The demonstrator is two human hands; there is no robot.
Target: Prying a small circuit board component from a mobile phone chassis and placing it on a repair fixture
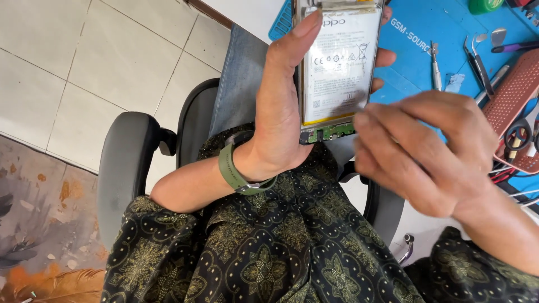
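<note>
While the left hand (281,106) clamps around an opened phone (337,67) at the upper middle of the frame, thumb along its left edge and fingertips showing past its right edge, the phone's white battery and green circuit board face the camera. The right hand (426,151), blurred at centre right, has its fingers curled together just beside the phone's lower end; whether it touches or holds anything I cannot tell. Behind, at upper right, a blue work mat (415,45) carries tweezers (477,59).
</note>
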